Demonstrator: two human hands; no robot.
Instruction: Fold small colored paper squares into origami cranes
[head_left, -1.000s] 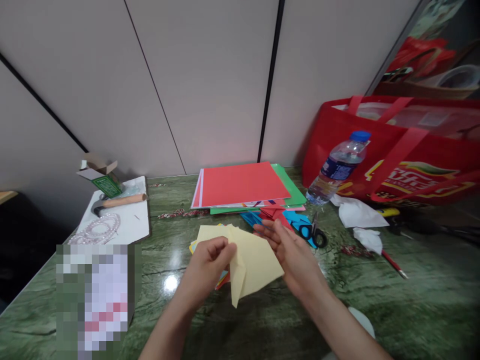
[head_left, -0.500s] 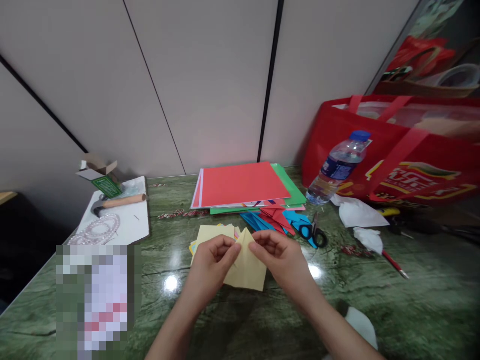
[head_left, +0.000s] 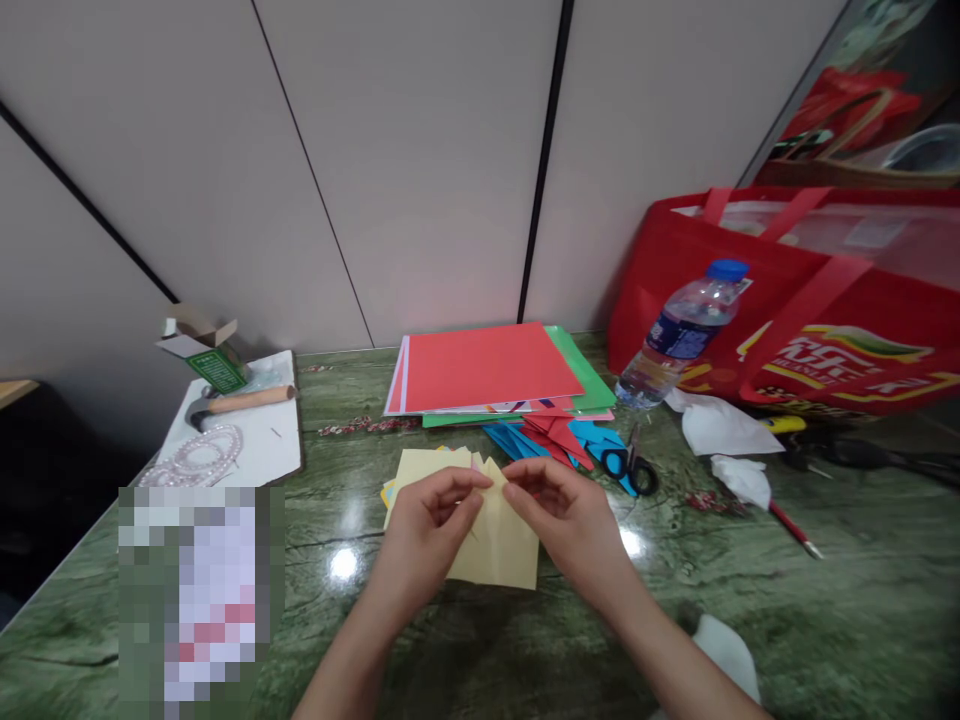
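Pinching the folded cream paper (head_left: 499,550) near its top edge, the left hand (head_left: 427,515) and right hand (head_left: 566,515) hold it between them, fingers curled. Another cream sheet (head_left: 418,470) lies just past the left hand, partly hidden by it. Close beyond the right hand crowd red paper pieces (head_left: 555,440) and black scissors (head_left: 631,472); straight ahead of both sits a stack of coloured sheets (head_left: 487,370), with a bottle (head_left: 679,335) farther right.

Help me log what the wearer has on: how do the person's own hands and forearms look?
The left hand and the right hand are both bare, with no gloves, rings, watch or bracelet visible. The forearms are uncovered too; no sleeve comes into view.
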